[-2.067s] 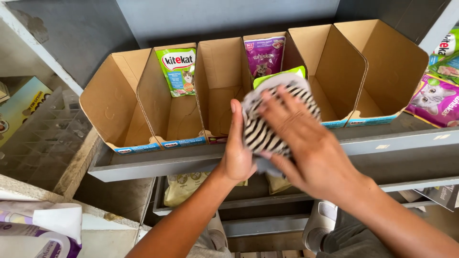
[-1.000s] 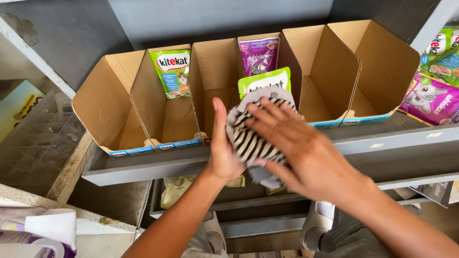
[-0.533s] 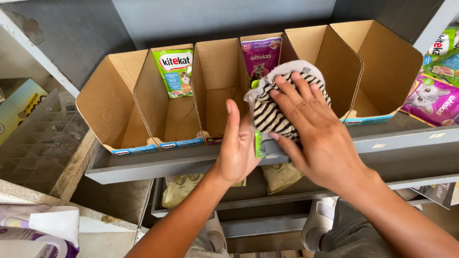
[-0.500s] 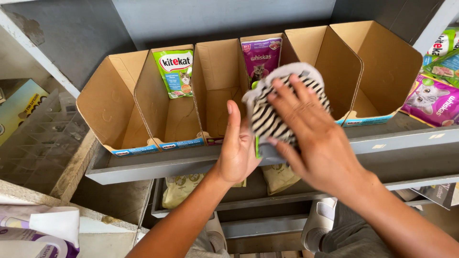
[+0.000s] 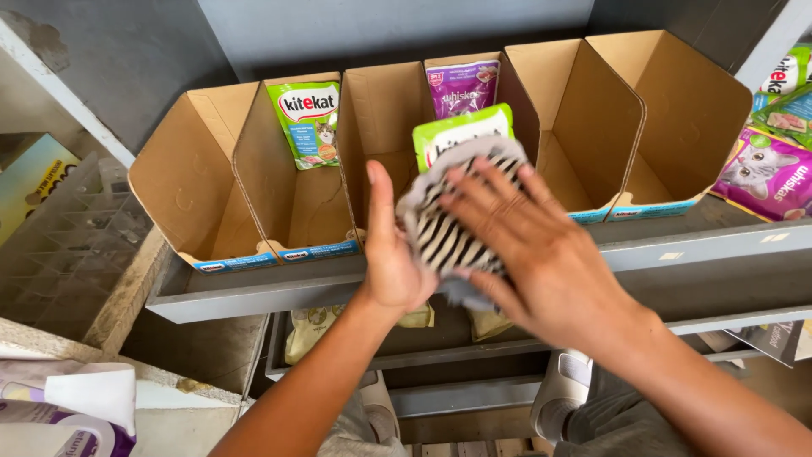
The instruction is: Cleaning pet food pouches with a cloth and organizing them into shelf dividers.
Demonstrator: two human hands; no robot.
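My left hand (image 5: 391, 254) holds a green pet-food pouch (image 5: 461, 131) upright by its left edge, in front of the cardboard display boxes. My right hand (image 5: 533, 254) presses a black-and-white striped cloth (image 5: 448, 228) flat against the pouch's front, covering most of it. Only the pouch's green top shows above the cloth. Behind it, a purple pouch (image 5: 463, 85) stands in the middle box (image 5: 385, 127). Another green pouch (image 5: 306, 123) stands in the box to the left.
Several open cardboard boxes (image 5: 668, 118) sit in a row on a grey metal shelf (image 5: 254, 292). More purple pouches (image 5: 761, 173) lie at the right. Pale pouches (image 5: 309, 326) rest on a lower shelf. A packet with white and purple wrapping (image 5: 63, 415) is at bottom left.
My right hand has slid the striped cloth down and back over the pouch's front, wiping it. My left hand stays on the pouch's left edge.
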